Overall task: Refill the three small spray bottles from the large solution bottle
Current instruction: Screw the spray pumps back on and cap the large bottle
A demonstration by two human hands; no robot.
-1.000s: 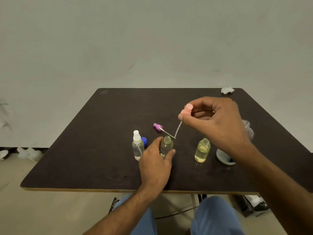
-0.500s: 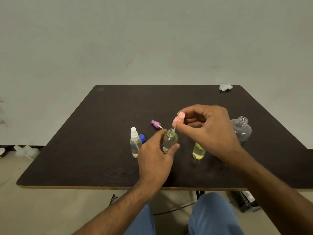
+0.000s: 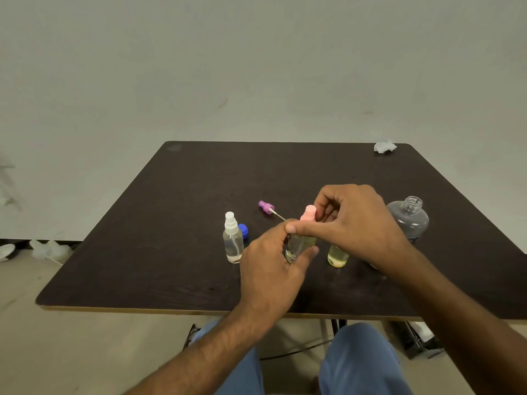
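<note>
At frame centre, the left hand point(image 3: 271, 266) is gripping the middle spray bottle point(image 3: 299, 246), steadying it, while the right hand point(image 3: 350, 223) is pinching the pink sprayer cap point(image 3: 308, 214) onto its neck.

Light was dim, even, greenish; shadows soft. No glare on dark table point(image 3: 176, 223). Edges bowed by wide-angle lens; focus slightly soft.

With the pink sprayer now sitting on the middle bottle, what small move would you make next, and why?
Probably twist the pink sprayer down tight with the right hand, since it sits upright on the middle bottle, which the left hand steadies. Whether it is threaded yet cannot be seen.
</note>
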